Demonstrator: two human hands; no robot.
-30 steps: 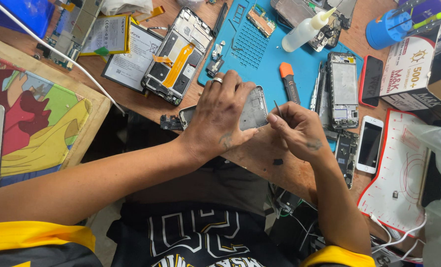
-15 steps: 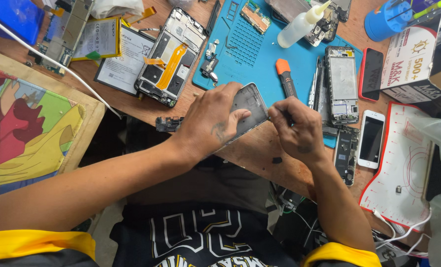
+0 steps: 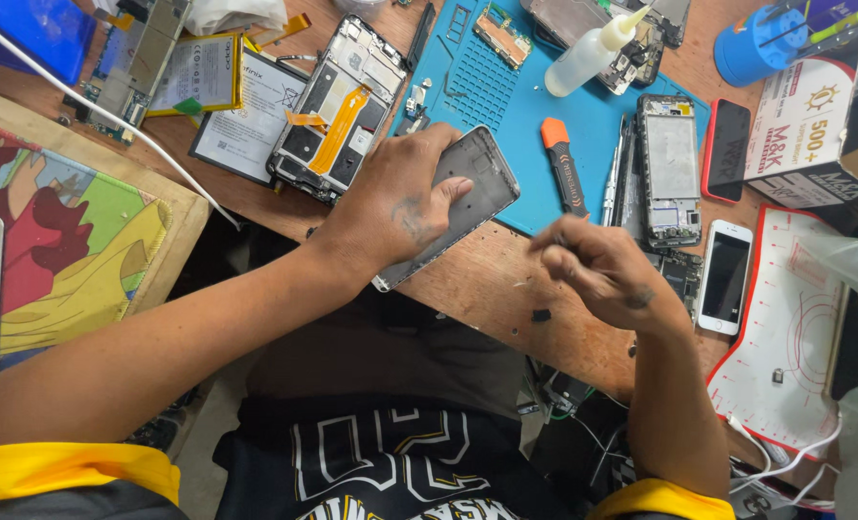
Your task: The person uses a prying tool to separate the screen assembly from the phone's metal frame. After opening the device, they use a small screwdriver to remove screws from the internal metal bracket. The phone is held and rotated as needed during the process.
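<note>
I note right hand (image 3: 607,272) pulled off grey rectangular phone frame (image 3: 463,197), now apart at its 4 o'clock, fingers pinched. Left hand (image 3: 400,202) shifted grip: earlier covered frame, now presses its 9 o'clock half. Frame tilted more, 2 o'clock corner over blue silicone mat (image 3: 530,106).

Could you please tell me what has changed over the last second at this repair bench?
The right hand has pulled away from the grey phone frame, which it was working on earlier, and now hovers apart, blurred. The left hand still keeps its grip on the frame. The orange-handled tool and white phone stayed put.
</note>
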